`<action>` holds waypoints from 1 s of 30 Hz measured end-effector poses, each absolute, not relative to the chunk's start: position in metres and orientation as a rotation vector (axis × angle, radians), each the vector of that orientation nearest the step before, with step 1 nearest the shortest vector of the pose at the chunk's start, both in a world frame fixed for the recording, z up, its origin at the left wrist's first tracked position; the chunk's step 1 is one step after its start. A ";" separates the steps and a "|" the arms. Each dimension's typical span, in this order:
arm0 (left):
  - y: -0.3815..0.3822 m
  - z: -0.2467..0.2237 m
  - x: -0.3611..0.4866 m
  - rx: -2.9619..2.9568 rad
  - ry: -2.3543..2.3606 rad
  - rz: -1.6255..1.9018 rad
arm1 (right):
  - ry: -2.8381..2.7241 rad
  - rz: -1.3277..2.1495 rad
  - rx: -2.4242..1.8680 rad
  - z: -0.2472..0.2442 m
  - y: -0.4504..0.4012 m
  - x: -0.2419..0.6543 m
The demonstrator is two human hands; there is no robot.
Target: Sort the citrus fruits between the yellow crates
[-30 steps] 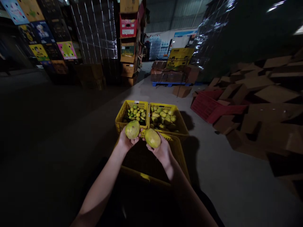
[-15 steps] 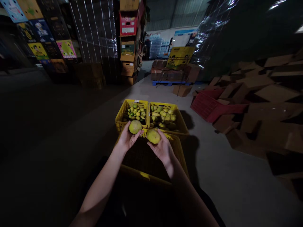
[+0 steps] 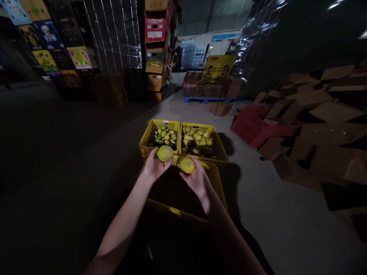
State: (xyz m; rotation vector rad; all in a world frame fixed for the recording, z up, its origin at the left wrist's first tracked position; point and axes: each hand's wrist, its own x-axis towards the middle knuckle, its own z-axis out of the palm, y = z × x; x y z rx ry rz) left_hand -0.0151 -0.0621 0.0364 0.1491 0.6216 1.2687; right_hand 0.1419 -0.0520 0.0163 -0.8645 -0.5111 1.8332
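My left hand [image 3: 154, 166] is wrapped round a yellow-green fruit [image 3: 165, 153]. Another yellow-green fruit [image 3: 187, 165], a little lower, is gripped in my right hand [image 3: 197, 178]. Both are held over the near yellow crate [image 3: 179, 214], whose inside is dark. Beyond them stand two more yellow crates side by side. The back left crate [image 3: 145, 135] has several small green and yellow fruits [image 3: 167, 136] in it. In the back right crate [image 3: 220, 149] lie several larger yellow-green fruits [image 3: 202, 144].
Flattened and open cardboard boxes [image 3: 329, 141] are heaped on the right, beside a red crate [image 3: 252, 126]. Stacked cartons [image 3: 155, 57] rise behind the crates. A blue pallet [image 3: 206, 100] bears boxes at the back.
The fruit in my left hand has turned slightly and shows a larger face. My right hand and its fruit have shifted very slightly to the right.
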 end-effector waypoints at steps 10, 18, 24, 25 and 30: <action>-0.063 0.037 -0.017 0.190 0.609 1.207 | -0.536 1.845 -0.974 0.021 -0.055 0.140; -0.064 0.037 -0.018 0.301 0.594 1.207 | -0.599 1.856 -0.868 0.014 -0.055 0.141; -0.065 0.036 -0.015 0.398 0.762 1.330 | -0.820 1.710 -0.740 0.013 -0.061 0.142; -0.065 0.034 -0.015 0.459 0.782 1.350 | -0.857 1.682 -0.731 0.013 -0.062 0.142; -0.069 0.030 -0.010 0.739 0.863 1.501 | -0.953 1.424 -0.850 0.010 -0.060 0.141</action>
